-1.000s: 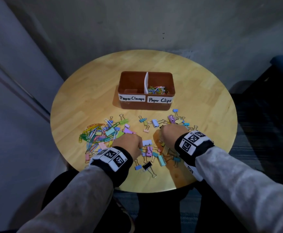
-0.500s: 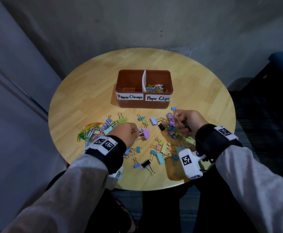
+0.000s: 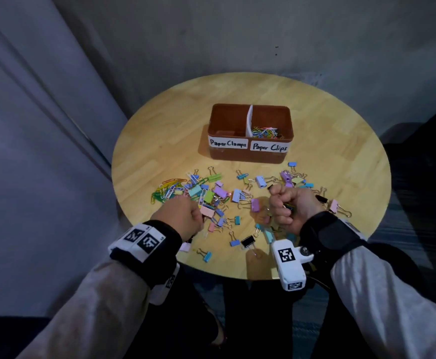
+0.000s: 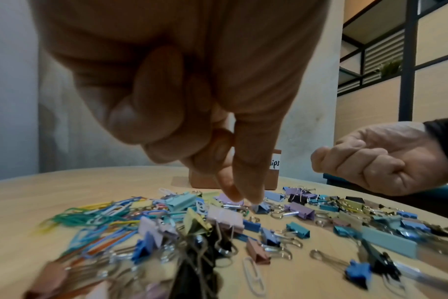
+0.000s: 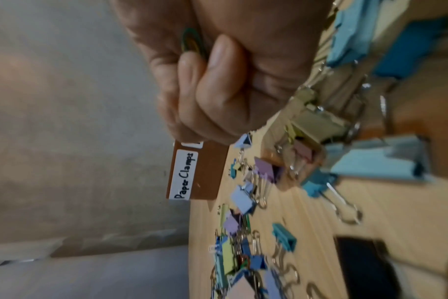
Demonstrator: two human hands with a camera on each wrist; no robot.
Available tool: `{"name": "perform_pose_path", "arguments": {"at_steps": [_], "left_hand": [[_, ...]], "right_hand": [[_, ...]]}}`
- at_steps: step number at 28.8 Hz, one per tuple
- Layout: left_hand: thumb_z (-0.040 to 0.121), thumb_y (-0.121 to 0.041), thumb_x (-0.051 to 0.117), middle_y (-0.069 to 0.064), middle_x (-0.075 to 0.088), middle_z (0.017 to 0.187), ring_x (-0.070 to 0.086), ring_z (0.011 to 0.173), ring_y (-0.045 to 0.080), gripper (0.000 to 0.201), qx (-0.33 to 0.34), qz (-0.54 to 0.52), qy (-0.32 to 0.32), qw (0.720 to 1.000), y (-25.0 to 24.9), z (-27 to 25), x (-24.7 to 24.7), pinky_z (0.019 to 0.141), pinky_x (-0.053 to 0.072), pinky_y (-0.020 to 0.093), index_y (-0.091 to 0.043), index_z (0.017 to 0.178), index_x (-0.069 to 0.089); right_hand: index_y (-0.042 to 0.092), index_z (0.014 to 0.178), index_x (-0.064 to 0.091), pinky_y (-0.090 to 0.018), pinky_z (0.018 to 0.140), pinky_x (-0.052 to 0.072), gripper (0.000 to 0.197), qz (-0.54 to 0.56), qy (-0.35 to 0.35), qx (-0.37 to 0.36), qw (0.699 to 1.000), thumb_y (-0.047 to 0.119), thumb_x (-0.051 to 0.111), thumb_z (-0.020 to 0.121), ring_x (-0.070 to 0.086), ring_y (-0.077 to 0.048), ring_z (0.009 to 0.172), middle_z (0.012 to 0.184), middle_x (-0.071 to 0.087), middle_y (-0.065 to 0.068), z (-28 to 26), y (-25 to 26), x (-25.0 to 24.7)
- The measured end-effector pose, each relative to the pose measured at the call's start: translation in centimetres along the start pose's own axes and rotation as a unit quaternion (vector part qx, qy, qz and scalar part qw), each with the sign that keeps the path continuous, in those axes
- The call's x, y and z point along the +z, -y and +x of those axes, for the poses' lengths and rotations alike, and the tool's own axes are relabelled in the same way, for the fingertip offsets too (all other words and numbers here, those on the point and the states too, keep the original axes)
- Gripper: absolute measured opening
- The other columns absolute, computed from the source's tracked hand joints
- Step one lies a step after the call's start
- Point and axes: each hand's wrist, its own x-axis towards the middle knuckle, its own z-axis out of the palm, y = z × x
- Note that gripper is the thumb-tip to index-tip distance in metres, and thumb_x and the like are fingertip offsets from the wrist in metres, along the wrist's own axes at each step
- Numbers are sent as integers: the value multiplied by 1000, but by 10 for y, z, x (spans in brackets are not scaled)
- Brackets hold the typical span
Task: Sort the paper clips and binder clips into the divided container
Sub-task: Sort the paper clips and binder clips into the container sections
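- The right hand (image 3: pixel 288 209), fisted above the near-right of the round wooden tabletop (image 3: pixel 160 141), clenches a green paper clip (image 5: pixel 192 43); it should empty only over the far-right compartment labelled "Paper Clips".
- The left hand (image 3: pixel 183 218) reaches thumb and forefinger down into the pile; whether it pinches anything, I cannot tell.
- The brown divided plastic container (image 3: pixel 250 156) sits at the centre; colourful binder clips (image 3: pixel 261 181) and wire paper clips (image 3: pixel 170 189) lie mixed just near of it.
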Motion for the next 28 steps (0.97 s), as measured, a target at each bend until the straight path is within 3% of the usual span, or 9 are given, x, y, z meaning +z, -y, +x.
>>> {"name": "perform_pose_path", "arguments": {"at_steps": [4,7,12,17,20,22,24,26,28], "left_hand": [[77,-8,63,-3,70,75,65,76,15,22,-12,40,49,998,9,-9,3,69,54,32,-18,58,59],[75,-17,71,-1,70,80,66,81,17,11,-6,92,83,992,2,-19,5,66,52,30,-18,68,63],[74,-21,75,9,66,83,69,88,21,23,4,194,127,973,-18,-29,11,68,55,34,-12,73,54],[82,-22,71,3,57,84,61,83,23,25,14,230,118,966,-29,-25,20,70,50,32,-13,78,48],[84,-19,68,3,56,85,60,82,23,16,32,232,115,965,-36,-23,25,68,49,32,-13,87,53],[83,-20,68,3,58,84,62,83,24,15,37,218,117,968,-39,-21,27,68,50,33,-12,85,55],[84,-20,67,2,59,84,62,82,23,12,32,194,97,976,-39,-17,26,69,52,33,-13,84,57],[88,-18,61,2,57,85,60,81,22,7,21,183,57,981,-36,-13,23,69,51,33,-13,86,56],[92,-19,57,1,53,86,55,81,21,6,1,196,21,980,-33,-10,18,69,48,32,-14,91,54]], "right_hand": [[8,84,52,-15,34,16,15,-35,-1,38,999,3,38,84,29,-8,37,59,42,-2,-5,-13,3],[5,85,60,-18,37,20,22,-66,-24,44,997,17,44,95,35,-9,43,63,48,-3,-13,-20,9],[4,89,67,-19,40,30,39,-99,-70,61,991,36,45,97,42,-11,52,68,55,-4,-27,-24,11],[-2,94,68,-23,49,52,60,-31,-81,65,994,49,37,99,61,-22,61,82,70,-17,-32,-27,9],[3,90,67,-17,39,38,57,-69,-75,68,993,49,36,99,48,-14,46,63,61,-7,-36,-32,6],[10,84,68,-16,37,20,44,-189,-87,63,976,42,42,99,28,-8,38,50,43,4,-39,-40,7],[10,86,70,-17,36,19,32,-341,-95,36,935,34,52,97,27,-7,35,49,40,6,-46,-50,15],[4,89,71,-18,37,36,23,-425,-98,-3,900,23,60,93,45,-5,38,56,54,2,-48,-63,24],[10,77,73,-24,63,56,16,-462,-93,-30,881,15,64,90,66,-10,66,74,70,1,-45,-75,31]]}}
